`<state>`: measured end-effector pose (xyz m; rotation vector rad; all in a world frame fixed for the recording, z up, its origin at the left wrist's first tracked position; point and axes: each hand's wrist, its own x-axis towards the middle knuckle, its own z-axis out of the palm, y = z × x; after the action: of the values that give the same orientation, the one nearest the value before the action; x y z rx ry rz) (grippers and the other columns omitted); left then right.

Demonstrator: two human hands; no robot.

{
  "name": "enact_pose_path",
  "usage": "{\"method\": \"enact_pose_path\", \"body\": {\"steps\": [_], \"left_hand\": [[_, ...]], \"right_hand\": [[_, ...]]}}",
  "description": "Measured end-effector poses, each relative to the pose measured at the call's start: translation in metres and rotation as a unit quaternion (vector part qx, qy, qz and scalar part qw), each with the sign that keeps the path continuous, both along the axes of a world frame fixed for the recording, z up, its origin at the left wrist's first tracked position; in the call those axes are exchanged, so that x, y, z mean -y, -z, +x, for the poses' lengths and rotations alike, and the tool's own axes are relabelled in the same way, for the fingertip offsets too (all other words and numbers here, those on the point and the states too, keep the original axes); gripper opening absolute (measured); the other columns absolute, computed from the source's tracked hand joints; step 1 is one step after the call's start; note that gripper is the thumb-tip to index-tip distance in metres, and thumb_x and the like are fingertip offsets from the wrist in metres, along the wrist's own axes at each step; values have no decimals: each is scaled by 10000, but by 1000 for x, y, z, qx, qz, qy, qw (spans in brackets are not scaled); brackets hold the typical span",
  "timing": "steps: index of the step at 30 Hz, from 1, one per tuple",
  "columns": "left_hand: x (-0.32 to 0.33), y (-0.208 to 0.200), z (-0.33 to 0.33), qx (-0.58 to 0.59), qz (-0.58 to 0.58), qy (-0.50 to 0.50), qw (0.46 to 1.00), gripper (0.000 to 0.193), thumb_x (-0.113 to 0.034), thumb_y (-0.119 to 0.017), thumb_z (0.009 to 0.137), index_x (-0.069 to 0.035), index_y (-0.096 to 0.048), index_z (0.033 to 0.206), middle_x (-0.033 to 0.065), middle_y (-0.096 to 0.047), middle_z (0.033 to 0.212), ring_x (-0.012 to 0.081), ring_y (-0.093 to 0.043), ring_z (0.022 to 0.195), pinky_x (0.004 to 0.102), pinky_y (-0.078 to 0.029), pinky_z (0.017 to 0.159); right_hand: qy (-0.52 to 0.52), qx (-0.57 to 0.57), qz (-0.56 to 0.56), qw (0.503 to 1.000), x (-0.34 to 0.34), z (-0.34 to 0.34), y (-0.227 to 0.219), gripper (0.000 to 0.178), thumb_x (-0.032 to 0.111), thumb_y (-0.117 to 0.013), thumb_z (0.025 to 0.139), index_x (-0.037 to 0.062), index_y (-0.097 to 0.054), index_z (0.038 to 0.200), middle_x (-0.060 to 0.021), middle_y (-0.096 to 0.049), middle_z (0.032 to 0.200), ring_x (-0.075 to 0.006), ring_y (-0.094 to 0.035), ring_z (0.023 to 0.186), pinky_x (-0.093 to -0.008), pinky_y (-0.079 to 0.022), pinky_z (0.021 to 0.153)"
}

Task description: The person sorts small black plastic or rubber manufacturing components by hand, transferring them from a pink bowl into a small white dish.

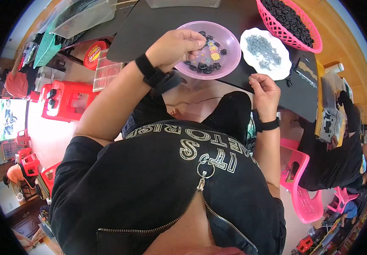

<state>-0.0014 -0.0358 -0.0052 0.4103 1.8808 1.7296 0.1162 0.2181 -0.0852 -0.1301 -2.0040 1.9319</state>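
Observation:
My left hand [178,46] hangs over the left side of a pale purple basin [230,40], thumb and fingers closed together. Whatever it holds is too small to make out. Small black rounded parts [204,68] lie in the basin, on a bottom printed with yellow figures. Close to the near edge of a white scalloped plate [282,72], my right hand [266,92] has its thumb and forefinger pinched, and anything between them is too tiny to name. Many small clear or greyish pieces [262,49] are spread over the plate.
A pink basket [273,23] heaped with black parts [292,19] stands at the far right of the dark table [149,25]. Some loose black parts [289,80] lie beside the plate. Red stools [66,100] are at the left, a pink chair [300,187] at the right, near another person [336,157].

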Motion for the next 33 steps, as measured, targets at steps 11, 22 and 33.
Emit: {"method": "enact_pose_path", "body": {"steps": [11, 22, 33], "left_hand": [[9, 17, 60, 198, 196, -42, 959, 161, -35, -518, 883, 19, -551, 1031, 76, -594, 933, 144, -607, 858, 230, -502, 770], [-1, 18, 86, 155, 119, 30, 980, 145, -40, -560, 859, -2, -563, 999, 65, -606, 899, 120, -610, 798, 220, -507, 726], [1, 18, 91, 181, 123, 26, 975, 126, -18, -561, 849, -1, -563, 974, 69, -622, 877, 92, -601, 749, 184, -500, 656]], "right_hand": [[27, 37, -11, 999, 25, 16, -22, 52, 30, -607, 832, -14, -628, 852, -13, -613, 763, -69, -553, 700, -200, -451, 662], [-70, 40, -4, 997, 81, 35, -45, 23, 3, -605, 829, -13, -621, 832, 13, -595, 748, -40, -517, 678, -182, -421, 621], [-97, 60, 5, 993, 88, 35, -44, 30, 10, -605, 835, -3, -613, 809, 19, -591, 727, -30, -499, 653, -178, -409, 589]]}}
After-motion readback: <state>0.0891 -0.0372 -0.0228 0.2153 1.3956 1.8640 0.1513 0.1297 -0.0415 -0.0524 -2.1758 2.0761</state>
